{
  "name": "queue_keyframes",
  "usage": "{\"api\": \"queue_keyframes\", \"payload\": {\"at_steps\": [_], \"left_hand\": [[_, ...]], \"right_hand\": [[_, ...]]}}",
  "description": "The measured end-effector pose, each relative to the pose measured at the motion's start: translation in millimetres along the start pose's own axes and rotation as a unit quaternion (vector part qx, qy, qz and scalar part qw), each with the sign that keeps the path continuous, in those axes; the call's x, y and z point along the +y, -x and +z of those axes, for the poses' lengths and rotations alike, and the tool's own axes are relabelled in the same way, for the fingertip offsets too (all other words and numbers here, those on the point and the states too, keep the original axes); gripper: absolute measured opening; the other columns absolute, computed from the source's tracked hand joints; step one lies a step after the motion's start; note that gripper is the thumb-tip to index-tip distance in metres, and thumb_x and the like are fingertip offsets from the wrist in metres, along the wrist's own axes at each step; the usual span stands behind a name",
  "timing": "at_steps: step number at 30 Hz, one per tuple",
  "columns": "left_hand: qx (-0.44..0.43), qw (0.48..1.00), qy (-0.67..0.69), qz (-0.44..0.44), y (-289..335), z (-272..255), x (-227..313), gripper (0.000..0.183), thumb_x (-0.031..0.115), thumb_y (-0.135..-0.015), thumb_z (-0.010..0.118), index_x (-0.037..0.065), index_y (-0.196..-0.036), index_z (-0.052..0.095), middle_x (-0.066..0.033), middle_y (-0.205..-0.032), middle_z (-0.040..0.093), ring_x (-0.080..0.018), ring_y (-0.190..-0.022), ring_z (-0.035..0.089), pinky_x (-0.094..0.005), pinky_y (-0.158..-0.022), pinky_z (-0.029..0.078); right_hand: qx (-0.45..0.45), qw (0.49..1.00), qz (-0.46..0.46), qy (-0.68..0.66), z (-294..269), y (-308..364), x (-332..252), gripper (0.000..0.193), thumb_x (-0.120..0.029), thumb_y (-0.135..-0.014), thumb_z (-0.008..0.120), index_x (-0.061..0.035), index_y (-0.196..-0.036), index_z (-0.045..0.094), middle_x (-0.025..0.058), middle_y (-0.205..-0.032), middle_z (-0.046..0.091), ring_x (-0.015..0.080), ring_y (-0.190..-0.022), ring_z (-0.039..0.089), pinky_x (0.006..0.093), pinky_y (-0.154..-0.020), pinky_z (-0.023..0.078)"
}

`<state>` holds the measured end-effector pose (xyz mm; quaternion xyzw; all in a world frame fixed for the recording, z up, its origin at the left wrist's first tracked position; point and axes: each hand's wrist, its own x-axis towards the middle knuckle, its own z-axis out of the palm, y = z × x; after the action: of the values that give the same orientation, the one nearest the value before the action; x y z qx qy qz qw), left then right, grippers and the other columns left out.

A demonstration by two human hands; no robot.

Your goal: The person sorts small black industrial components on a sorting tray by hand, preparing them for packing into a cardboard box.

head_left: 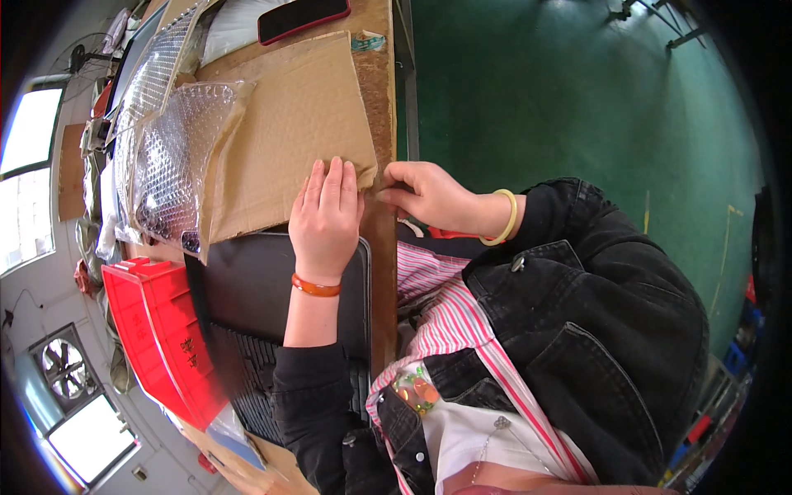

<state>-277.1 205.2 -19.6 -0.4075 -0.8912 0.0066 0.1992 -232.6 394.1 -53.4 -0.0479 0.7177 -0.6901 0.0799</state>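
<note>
My left hand (325, 223), with an orange-red bangle at the wrist, lies flat with fingers stretched out on a brown cardboard piece (289, 132). Its fingertips press near the cardboard's crumpled corner by the table's edge. Just right of that corner is my right hand (429, 198), wearing a pale yellow bangle. Its fingers are curled and pinched together at the edge; what lies between them is too small to tell. Clear bubble wrap (177, 157) covers the cardboard's left side.
A dark phone in a red case (304, 18) lies at the far end of the wooden table (382, 305). Black ridged trays (280, 264) sit below the cardboard, beside a red plastic crate (161, 338). Green floor (536, 99) stretches off to the right.
</note>
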Motion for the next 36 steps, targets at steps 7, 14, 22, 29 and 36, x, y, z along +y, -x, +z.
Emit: {"api": "queue_keyframes", "payload": {"at_steps": [7, 14, 22, 29, 36], "left_hand": [[0.049, 0.989, 0.095, -0.107, -4.4, 4.6, 9.2, 0.023, 0.013, -0.084, 0.067, 0.009, -0.107, 0.071, -0.002, -0.113, 0.069, -0.0241, -0.108, 0.065, -0.0372, -0.09, 0.053], [0.052, 0.988, 0.094, -0.108, -2.2, 8.4, 8.5, 0.021, 0.012, -0.086, 0.066, 0.01, -0.106, 0.071, -0.0027, -0.112, 0.069, -0.0249, -0.107, 0.065, -0.0378, -0.09, 0.053], [0.044, 0.991, 0.102, -0.072, -1.5, -13.7, 23.6, 0.026, 0.016, -0.08, 0.068, 0.008, -0.104, 0.067, -0.0037, -0.104, 0.066, -0.0248, -0.102, 0.063, -0.0384, -0.086, 0.05], [-0.049, 0.995, -0.028, -0.084, -15.1, -4.4, 28.2, 0.03, 0.037, -0.083, 0.066, 0.011, -0.084, 0.05, -0.0038, -0.079, 0.052, -0.0226, -0.08, 0.056, -0.0395, -0.072, 0.042], [0.005, 1.0, 0.008, -0.008, -16.4, 6.8, 25.3, 0.031, 0.031, -0.092, 0.06, 0.013, -0.07, 0.047, -0.0031, -0.068, 0.047, -0.0203, -0.061, 0.055, -0.034, -0.055, 0.044]], "right_hand": [[-0.047, 0.982, 0.139, -0.119, -10.4, -0.5, 4.0, 0.014, -0.013, -0.095, 0.06, 0.0006, -0.093, 0.058, 0.0043, -0.079, 0.064, 0.0102, -0.063, 0.06, 0.0244, -0.055, 0.049], [-0.057, 0.973, 0.136, -0.176, -8.2, -15.8, 14.3, 0.018, -0.018, -0.097, 0.058, -0.0008, -0.093, 0.06, 0.0035, -0.082, 0.065, 0.0095, -0.062, 0.059, 0.0232, -0.056, 0.049], [-0.087, 0.971, 0.105, -0.195, -4.6, 9.7, 10.7, 0.02, -0.017, -0.096, 0.059, -0.0029, -0.082, 0.058, 0.0015, -0.074, 0.062, 0.0064, -0.059, 0.054, 0.0212, -0.055, 0.044], [-0.089, 0.958, 0.181, -0.203, -10.3, -1.7, 17.3, 0.016, -0.017, -0.097, 0.05, -0.0017, -0.096, 0.055, 0.0043, -0.076, 0.061, 0.0116, -0.057, 0.058, 0.0253, -0.05, 0.047], [-0.074, 0.987, 0.095, -0.108, -8.9, -3.2, 14.4, 0.013, -0.015, -0.097, 0.053, -0.0023, -0.095, 0.055, 0.0019, -0.072, 0.058, 0.0098, -0.054, 0.056, 0.0251, -0.049, 0.046]]}}
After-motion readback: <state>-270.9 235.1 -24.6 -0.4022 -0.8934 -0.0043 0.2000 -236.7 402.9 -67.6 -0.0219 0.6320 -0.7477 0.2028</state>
